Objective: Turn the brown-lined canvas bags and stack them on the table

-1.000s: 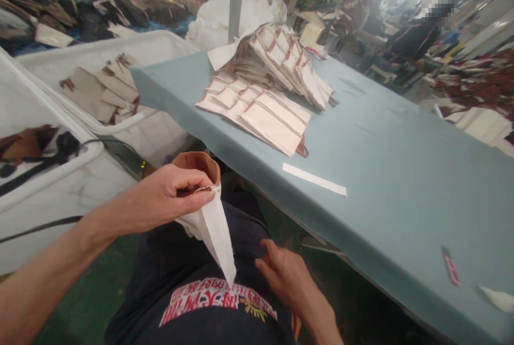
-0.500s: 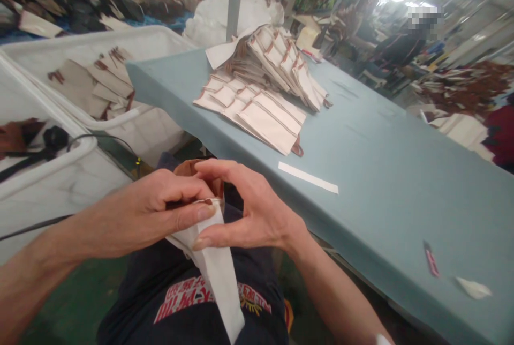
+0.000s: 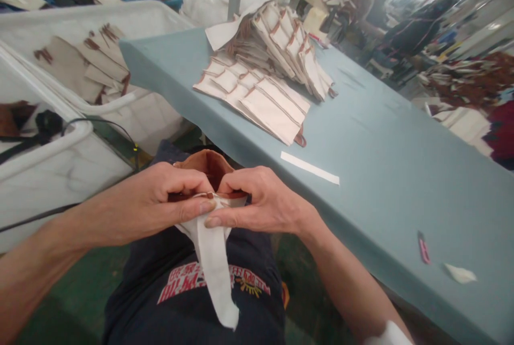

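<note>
A cream fabric pouch with a brown-lined mouth hangs over my lap, below the table edge. My left hand pinches the left side of its rim, fingers curled shut. My right hand pinches the right side of the same rim, thumb against forefinger. Both hands meet at the brown opening, and the cream body dangles down over my dark shirt.
A grey-blue table runs to the right, bearing a fanned stack of similar cream pouches, a white paper strip, a small label and a scrap. White bins with more pieces stand at left. Other people work far behind.
My right hand rose from my lap to the pouch and has now closed on its rim beside my left hand. The view has tilted slightly.
</note>
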### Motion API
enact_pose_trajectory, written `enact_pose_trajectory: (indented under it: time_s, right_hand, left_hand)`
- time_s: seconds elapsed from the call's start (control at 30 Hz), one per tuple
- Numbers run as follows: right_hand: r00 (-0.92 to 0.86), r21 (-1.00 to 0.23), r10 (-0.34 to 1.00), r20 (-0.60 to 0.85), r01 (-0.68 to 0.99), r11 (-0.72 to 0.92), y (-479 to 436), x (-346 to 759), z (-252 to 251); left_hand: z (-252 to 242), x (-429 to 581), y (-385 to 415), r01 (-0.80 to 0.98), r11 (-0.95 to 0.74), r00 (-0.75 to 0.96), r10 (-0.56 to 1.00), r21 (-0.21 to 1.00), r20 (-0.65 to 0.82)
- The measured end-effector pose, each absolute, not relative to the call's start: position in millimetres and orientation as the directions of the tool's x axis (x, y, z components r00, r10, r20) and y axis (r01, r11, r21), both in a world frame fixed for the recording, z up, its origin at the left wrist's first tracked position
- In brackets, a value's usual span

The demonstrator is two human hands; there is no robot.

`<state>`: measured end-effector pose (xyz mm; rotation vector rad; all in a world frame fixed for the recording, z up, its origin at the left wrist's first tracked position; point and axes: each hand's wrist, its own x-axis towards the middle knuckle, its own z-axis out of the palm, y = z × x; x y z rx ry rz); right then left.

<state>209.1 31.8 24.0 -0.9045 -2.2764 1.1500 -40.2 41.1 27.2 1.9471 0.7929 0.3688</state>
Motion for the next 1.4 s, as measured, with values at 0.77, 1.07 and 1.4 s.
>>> enact_pose_trajectory:
  time_s: [0.77, 1.07, 1.4]
  right_hand:
    - [-0.693, -0.994, 0.721, -0.004, 0.084, 0.075, 22, 204, 1]
    - [-0.659, -0.982, 0.750, 0.047, 0.108, 0.156, 19, 204, -2]
    - [-0.698, -0.995, 0.710, -0.090, 0.096, -0.032, 10, 200, 19]
  left_hand:
    - [13, -46, 38, 0.325, -0.104, 0.727, 0.664, 0.940, -0.177]
    - [9, -44, 36, 0.389, -0.127, 0.718, 0.662, 0.912, -0.215]
    - [24, -44, 22, 0.232, -0.002, 0.726, 0.666, 0.973, -0.172]
